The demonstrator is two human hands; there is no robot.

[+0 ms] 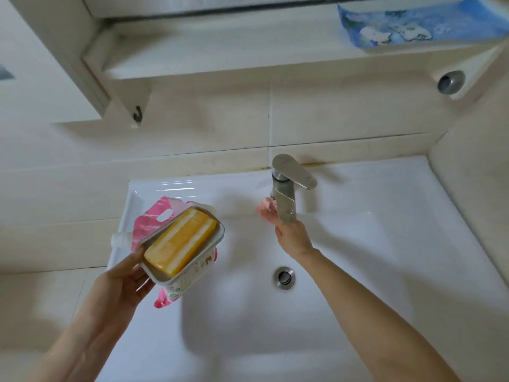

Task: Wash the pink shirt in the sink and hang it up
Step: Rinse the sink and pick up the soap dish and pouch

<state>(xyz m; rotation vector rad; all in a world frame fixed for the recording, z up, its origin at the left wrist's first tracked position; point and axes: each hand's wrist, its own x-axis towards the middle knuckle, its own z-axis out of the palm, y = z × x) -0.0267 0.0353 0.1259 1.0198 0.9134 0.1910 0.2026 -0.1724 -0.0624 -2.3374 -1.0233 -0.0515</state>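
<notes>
No pink shirt shows anywhere in this view. My left hand (125,274) grips a white soap dish (192,267) with a yellow soap bar (180,241) in it, tilted above the left rim of the white sink (358,244). Under the dish lies a pink and white detergent pouch (150,216) with a white cap. My right hand (292,237) reaches under the steel faucet (286,208). Its fingers stretch toward the faucet base, and the spout partly hides them. A blurred pink patch (265,204) sits at the fingertips; I cannot tell what it is.
The drain (284,277) lies at the middle of the basin. The faucet lever (294,172) points right. A white shelf (220,51) overhangs the sink and carries a blue patterned box (413,26) at the right. A hook (137,114) hangs under the cabinet at the left.
</notes>
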